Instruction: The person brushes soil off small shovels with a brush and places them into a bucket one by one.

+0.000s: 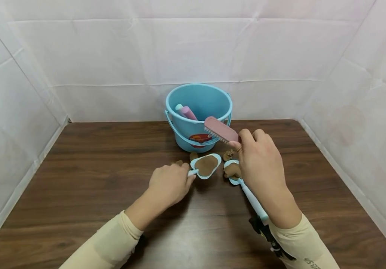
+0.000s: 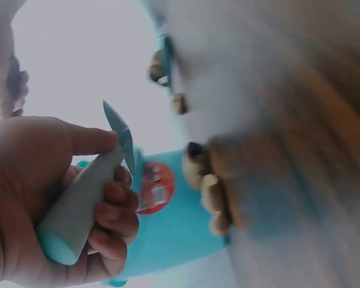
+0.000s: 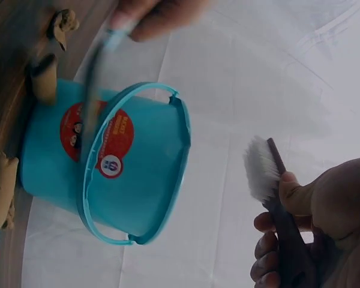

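My left hand [image 1: 170,184] grips the handle of a small light blue toy shovel [image 1: 195,172]. Its pale-rimmed, rounded-triangular head has a brown middle. In the left wrist view the shovel's blade [image 2: 123,135] appears nearly edge-on above the thick handle [image 2: 81,207]. Raised over the table, my right hand [image 1: 262,164] holds a pink brush [image 1: 220,129] in front of the bucket's right side. White bristles [image 3: 260,168] show on the brush in the right wrist view. Below that hand lies a second light blue shovel [image 1: 254,200], with brown clay-like material on its head.
A blue bucket [image 1: 184,129] with a lowered handle stands at the back middle. Pink [image 1: 189,113] and mint [image 1: 178,107] handles lean inside it. Brown lumps [image 1: 228,155] lie before it on the dark wooden table [image 1: 112,157]. White sheeting [image 1: 105,56] encloses three sides.
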The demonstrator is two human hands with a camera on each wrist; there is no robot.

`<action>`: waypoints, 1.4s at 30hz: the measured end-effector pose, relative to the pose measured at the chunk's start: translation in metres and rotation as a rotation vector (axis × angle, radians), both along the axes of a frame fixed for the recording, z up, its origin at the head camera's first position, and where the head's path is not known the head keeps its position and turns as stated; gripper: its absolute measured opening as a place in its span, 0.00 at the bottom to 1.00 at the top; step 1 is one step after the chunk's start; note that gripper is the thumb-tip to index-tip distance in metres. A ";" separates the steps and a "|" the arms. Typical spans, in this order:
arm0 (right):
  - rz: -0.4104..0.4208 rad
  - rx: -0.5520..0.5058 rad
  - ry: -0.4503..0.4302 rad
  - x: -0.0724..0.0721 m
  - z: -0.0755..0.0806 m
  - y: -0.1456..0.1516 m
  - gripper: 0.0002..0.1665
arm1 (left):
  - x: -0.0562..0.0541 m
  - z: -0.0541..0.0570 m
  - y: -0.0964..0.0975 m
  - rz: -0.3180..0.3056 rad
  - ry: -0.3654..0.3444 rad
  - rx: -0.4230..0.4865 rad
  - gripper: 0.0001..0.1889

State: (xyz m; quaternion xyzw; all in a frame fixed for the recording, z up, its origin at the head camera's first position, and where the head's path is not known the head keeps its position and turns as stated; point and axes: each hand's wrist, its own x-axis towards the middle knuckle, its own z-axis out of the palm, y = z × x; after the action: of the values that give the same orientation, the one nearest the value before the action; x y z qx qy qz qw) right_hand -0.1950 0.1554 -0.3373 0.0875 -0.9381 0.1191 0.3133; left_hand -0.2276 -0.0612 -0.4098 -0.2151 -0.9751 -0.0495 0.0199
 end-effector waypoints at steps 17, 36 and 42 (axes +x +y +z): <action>0.104 0.120 -0.019 0.003 -0.012 -0.009 0.23 | 0.020 0.042 -0.010 0.023 0.342 0.034 0.19; 0.040 0.255 0.196 0.010 -0.039 -0.037 0.31 | 0.023 0.052 -0.010 0.042 0.477 0.041 0.16; -0.001 0.264 0.187 0.010 -0.041 -0.035 0.30 | 0.021 0.046 -0.004 0.012 0.593 0.030 0.16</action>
State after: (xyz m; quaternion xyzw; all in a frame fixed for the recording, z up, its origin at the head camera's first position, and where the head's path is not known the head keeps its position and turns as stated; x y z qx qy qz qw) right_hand -0.1851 0.1200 -0.3787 0.1383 -0.9123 -0.0139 0.3851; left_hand -0.2064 -0.0655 -0.3639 -0.2141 -0.9272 0.0013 0.3074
